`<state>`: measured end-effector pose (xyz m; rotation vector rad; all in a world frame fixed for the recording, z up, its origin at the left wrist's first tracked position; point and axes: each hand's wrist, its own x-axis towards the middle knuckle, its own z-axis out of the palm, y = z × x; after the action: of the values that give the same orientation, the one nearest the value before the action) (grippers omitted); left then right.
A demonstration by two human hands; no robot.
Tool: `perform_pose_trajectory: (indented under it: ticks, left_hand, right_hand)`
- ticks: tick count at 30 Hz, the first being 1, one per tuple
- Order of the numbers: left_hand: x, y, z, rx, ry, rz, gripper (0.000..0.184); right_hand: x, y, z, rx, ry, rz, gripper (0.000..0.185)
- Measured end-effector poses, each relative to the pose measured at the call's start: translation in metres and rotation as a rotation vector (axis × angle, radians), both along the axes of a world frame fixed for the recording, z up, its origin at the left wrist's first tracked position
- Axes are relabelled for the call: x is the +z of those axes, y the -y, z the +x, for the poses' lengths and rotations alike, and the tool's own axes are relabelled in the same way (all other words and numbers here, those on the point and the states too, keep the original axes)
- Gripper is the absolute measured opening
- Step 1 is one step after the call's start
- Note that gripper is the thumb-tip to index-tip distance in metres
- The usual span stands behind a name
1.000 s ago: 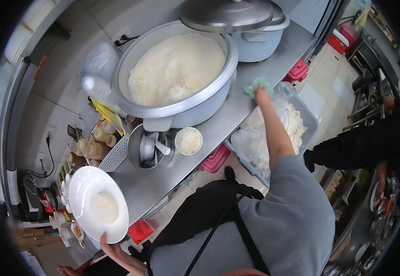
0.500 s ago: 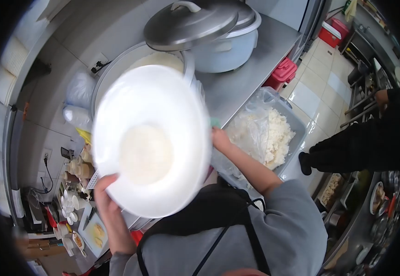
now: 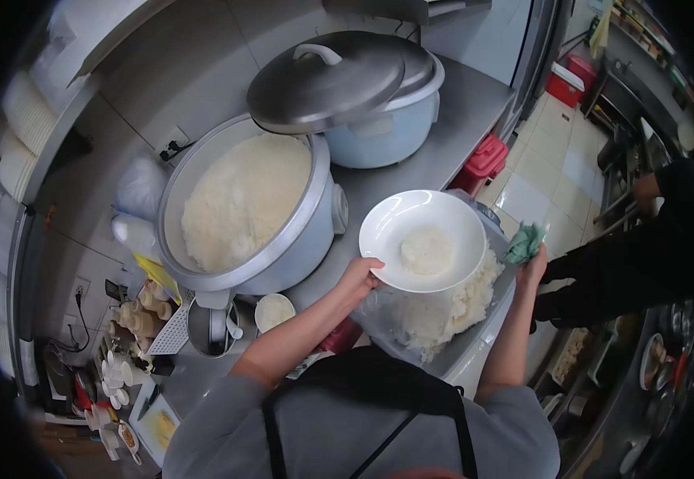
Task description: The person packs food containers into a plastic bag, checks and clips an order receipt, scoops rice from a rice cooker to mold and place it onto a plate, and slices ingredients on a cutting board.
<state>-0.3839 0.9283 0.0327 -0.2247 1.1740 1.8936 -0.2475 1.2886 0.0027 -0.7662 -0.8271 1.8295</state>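
Note:
My left hand [image 3: 360, 278] grips the rim of a wide white bowl [image 3: 460, 223], thumb over the edge. A round, flat-topped mound of rice [image 3: 427, 251] sits in the bowl's middle. The bowl is above a grey tub [image 3: 503, 297] lined with clear plastic and holding loose rice [image 3: 475, 299]. To its right, my right hand [image 3: 532, 267] is closed on a crumpled green cloth [image 3: 525, 243], apart from the bowl. Left of the bowl stands an open rice cooker [image 3: 271, 259] full of rice [image 3: 243, 199].
A second rice cooker [image 3: 391, 140] carries a metal lid [image 3: 327, 80] on the steel counter [image 3: 475, 96]. Near the open cooker are a small cup of rice [image 3: 273, 311] and a metal container [image 3: 210, 327]. A red bin [image 3: 484, 160] stands beyond the tub. A person in black [image 3: 626, 247] is at right.
The bowl has moved right and lower, from in front of the open cooker to over the tub. My right hand has come off its rim and moved right with the green cloth.

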Motion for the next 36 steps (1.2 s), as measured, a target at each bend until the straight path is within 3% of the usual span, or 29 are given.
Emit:
perform_pose_trajectory:
  ticks: [2, 4, 6, 8, 14, 16, 27, 30, 32, 34, 36]
  left_hand:
    - [-0.008, -0.01, -0.011, 0.042, -0.029, -0.029, 0.041]
    - [-0.021, -0.017, -0.022, 0.086, -0.052, -0.058, 0.039]
    - [-0.039, -0.02, -0.035, 0.182, -0.065, -0.022, 0.036]
    - [-0.052, -0.023, -0.044, 0.225, -0.06, -0.025, 0.036]
    - [-0.088, -0.026, -0.055, 0.349, -0.019, -0.073, 0.042]
    - [-0.092, -0.026, -0.057, 0.375, 0.006, -0.097, 0.044]
    - [-0.098, -0.049, -0.081, 0.567, -0.042, -0.032, 0.038]
    - [-0.101, -0.057, -0.094, 0.594, -0.066, -0.133, 0.037]
    - [-0.108, -0.06, -0.108, 0.613, -0.026, -0.13, 0.034]
    - [-0.112, -0.055, -0.109, 0.583, -0.028, -0.061, 0.034]
    - [-0.113, -0.043, -0.097, 0.563, -0.022, 0.009, 0.034]
  right_hand:
    - [0.05, 0.015, -0.019, 0.297, -0.106, 0.099, 0.029]
    - [0.069, 0.025, -0.063, 0.337, 0.104, 0.203, 0.033]
    - [0.093, 0.057, -0.118, 0.336, 0.094, 0.266, 0.033]
    - [0.085, 0.066, -0.186, 0.363, 0.145, 0.554, 0.035]
    - [0.087, 0.141, -0.3, 0.557, 0.338, 0.706, 0.038]
    - [0.091, 0.161, -0.307, 0.515, 0.17, 0.513, 0.04]
    - [0.093, 0.19, -0.341, 0.554, 0.206, 0.635, 0.036]
    - [0.08, 0.186, -0.355, 0.462, 0.301, 0.789, 0.038]
    - [0.074, 0.169, -0.363, 0.449, 0.517, 0.941, 0.039]
    - [0.093, 0.146, -0.344, 0.533, 0.578, 0.817, 0.037]
    - [0.092, 0.108, -0.344, 0.181, 0.382, 0.891, 0.033]
